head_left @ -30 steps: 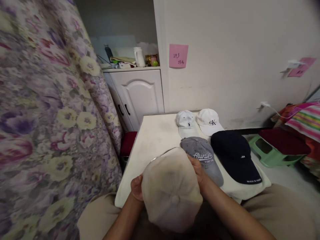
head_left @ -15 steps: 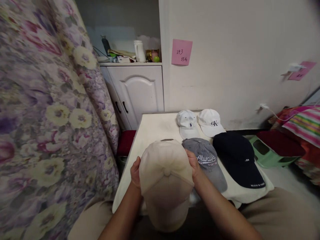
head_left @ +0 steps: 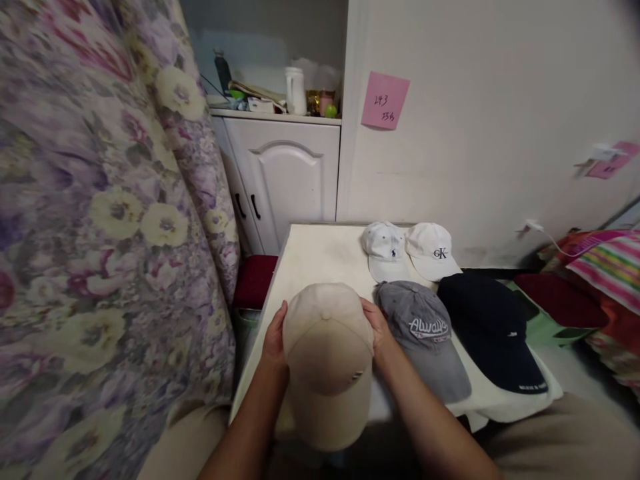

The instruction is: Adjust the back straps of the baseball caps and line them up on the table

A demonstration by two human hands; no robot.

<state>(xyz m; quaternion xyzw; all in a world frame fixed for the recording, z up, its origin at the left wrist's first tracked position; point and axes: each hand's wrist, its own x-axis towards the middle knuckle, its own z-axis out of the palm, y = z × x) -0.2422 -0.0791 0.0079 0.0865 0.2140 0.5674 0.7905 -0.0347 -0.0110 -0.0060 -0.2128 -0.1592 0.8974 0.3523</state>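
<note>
Now my left hand [head_left: 275,340] and right hand [head_left: 379,330] clasp the beige cap [head_left: 330,360], fingers apparently pinching its sides, the best grip for something light whose soft crown [head_left: 325,307] could dent.

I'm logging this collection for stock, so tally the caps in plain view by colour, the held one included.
Beige cap: 1
Whitish caps: 2
Grey cap: 1
Very dark cap: 1
Total: 5

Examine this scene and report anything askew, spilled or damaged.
Nothing looks spilled or broken. Only the off-white cloth looks slightly untidy: its near edge, beside the navy cap, hangs unevenly in folds.
</note>
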